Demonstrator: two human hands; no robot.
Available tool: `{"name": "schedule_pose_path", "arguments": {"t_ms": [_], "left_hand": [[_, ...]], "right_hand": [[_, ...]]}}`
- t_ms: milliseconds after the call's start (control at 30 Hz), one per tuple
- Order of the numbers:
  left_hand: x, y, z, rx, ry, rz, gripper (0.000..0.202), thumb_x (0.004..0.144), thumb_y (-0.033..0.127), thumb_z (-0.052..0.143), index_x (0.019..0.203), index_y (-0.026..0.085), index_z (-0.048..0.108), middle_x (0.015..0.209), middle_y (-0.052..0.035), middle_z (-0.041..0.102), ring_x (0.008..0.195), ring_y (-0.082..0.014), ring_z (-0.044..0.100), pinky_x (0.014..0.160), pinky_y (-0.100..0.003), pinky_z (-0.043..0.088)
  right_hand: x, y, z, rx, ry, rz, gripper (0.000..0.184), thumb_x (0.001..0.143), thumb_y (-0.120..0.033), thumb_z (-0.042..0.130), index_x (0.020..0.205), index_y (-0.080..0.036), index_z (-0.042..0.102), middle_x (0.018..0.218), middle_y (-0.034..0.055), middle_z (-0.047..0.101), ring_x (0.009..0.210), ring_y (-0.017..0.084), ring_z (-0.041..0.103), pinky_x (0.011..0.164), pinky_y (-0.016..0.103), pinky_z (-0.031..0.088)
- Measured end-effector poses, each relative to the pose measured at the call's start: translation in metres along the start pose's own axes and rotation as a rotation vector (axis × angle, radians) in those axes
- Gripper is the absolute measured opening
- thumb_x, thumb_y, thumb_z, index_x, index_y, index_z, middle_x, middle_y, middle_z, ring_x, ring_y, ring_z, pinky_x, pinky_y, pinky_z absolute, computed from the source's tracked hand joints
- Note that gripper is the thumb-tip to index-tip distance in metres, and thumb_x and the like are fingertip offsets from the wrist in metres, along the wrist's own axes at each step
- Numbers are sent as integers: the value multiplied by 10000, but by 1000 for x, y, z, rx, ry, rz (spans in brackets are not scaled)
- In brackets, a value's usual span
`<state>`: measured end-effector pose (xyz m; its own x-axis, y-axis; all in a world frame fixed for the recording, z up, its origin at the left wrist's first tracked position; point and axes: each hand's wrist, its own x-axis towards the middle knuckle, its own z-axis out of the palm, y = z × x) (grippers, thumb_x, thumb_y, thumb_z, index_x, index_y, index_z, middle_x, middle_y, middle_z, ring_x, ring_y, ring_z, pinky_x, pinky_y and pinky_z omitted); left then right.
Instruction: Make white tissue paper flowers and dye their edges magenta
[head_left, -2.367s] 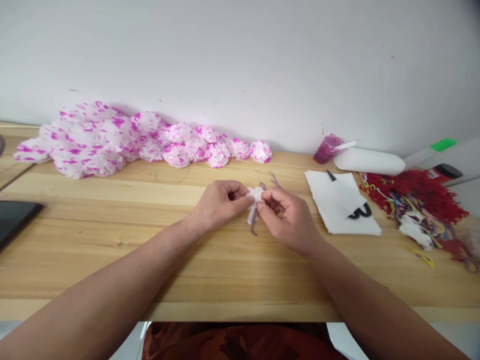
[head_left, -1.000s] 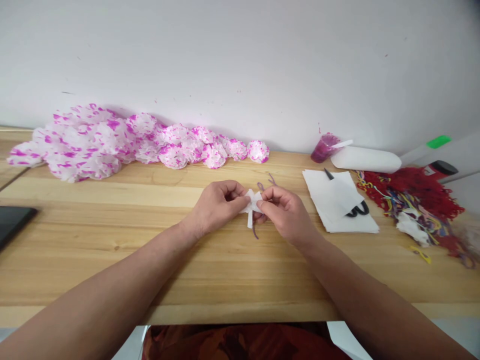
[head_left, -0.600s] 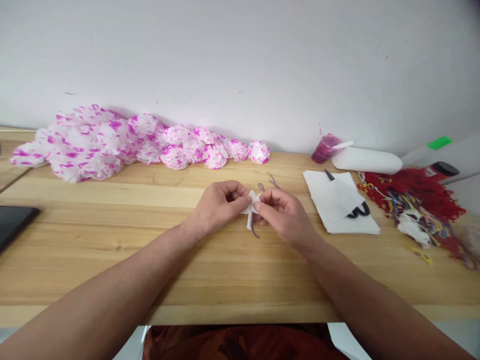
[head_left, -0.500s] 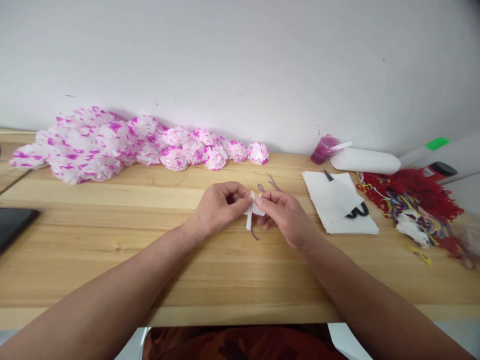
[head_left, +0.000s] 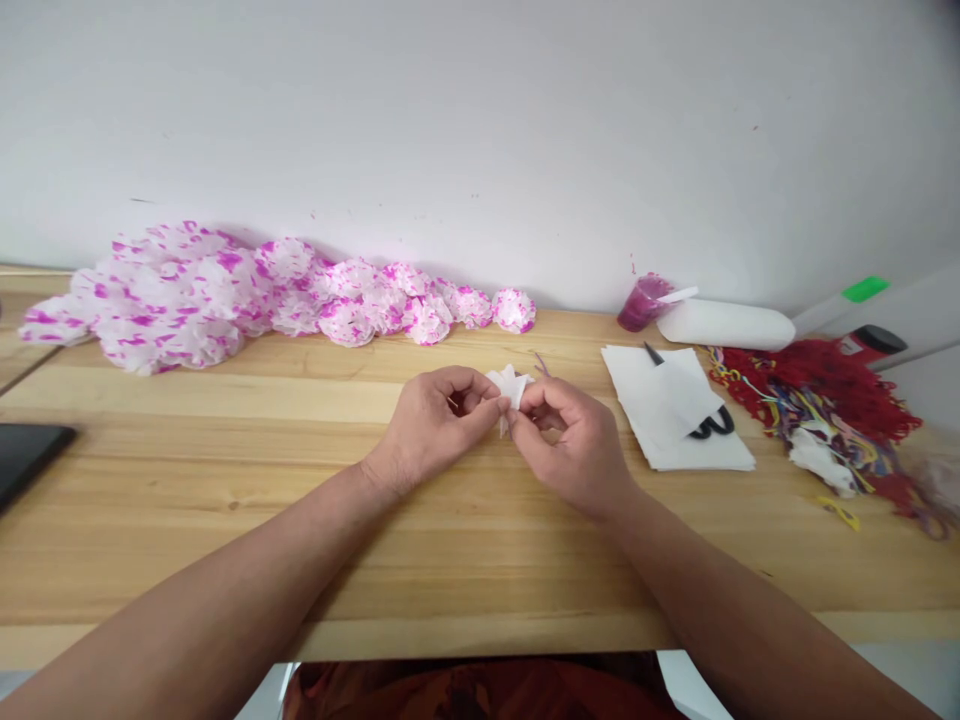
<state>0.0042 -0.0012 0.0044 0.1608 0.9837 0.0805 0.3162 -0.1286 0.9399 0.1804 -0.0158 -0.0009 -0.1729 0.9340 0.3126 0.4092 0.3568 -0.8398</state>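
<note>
A small white tissue paper flower (head_left: 510, 385) is held between both hands over the middle of the wooden table (head_left: 480, 560). My left hand (head_left: 446, 415) pinches its left side between thumb and fingers. On the other side, my right hand (head_left: 566, 435) pinches the paper near its lower right edge. The fingers hide part of the flower. A short end of purple yarn (head_left: 541, 365) shows just beyond the right fingers; the rest of it is covered.
Magenta-speckled white paper flowers (head_left: 187, 300) lie heaped along the wall. At right are white paper sheets (head_left: 630, 400) with black-handled scissors (head_left: 712, 425), a cup of magenta liquid (head_left: 639, 305), a white roll (head_left: 724, 325) and tangled red yarn (head_left: 817, 385). A dark flat object (head_left: 30, 455) sits far left.
The white paper has been turned in my fingers, its pleats now fanning away from me. The strip and yarn end that hung toward me no longer show. My right hand has rotated slightly.
</note>
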Motion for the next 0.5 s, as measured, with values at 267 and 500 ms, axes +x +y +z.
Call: {"name": "schedule_pose_path", "arguments": {"t_ms": [267, 500], "left_hand": [[2, 1, 0, -93, -56, -96, 172, 778, 317, 656, 763, 146, 656, 681, 4, 612, 589, -107, 493, 534, -223, 375], [2, -1, 0, -137, -79, -88, 188, 789, 331, 669, 772, 144, 656, 707, 1, 621, 623, -112, 507, 564, -229, 388]], "right_hand": [[5, 5, -1, 287, -129, 325, 142, 816, -266, 656, 761, -214, 536, 700, 0, 648, 609, 148, 607, 561, 286, 497], [9, 1, -4, 345, -124, 441, 197, 796, -310, 668, 707, -197, 535, 593, -14, 631, 538, 121, 578, 502, 241, 459]]}}
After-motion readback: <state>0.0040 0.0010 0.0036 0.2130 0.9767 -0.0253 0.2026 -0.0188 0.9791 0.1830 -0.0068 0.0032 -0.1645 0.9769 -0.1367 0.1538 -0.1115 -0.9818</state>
